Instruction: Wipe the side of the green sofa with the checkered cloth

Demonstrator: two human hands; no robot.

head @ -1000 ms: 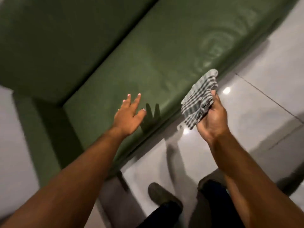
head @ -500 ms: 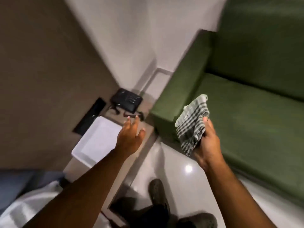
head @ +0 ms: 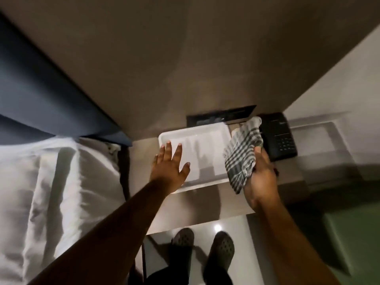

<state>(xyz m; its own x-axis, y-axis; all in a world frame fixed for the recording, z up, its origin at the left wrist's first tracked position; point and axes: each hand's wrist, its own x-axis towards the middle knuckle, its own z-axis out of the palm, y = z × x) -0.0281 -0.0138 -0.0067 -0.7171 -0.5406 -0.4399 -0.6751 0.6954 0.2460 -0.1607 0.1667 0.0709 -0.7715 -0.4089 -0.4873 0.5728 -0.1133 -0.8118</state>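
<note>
My right hand (head: 260,182) grips the bunched grey-and-white checkered cloth (head: 241,155), which hangs up over a bedside table. My left hand (head: 169,167) is held out flat with its fingers spread, holding nothing, above a white tray. Only a blurred corner of the green sofa (head: 353,237) shows at the lower right edge, well to the right of both hands. Neither hand touches the sofa.
A white tray (head: 205,138) lies on the beige bedside table (head: 292,173), with a black telephone (head: 279,138) to its right and a dark wall panel (head: 222,117) behind. A bed with white linen (head: 51,192) fills the left. My shoes (head: 223,247) stand on glossy floor.
The view has swung left, from the sofa seat past its armrest to the bedside table and bed. Both hands kept their pose, the right still holding the cloth.
</note>
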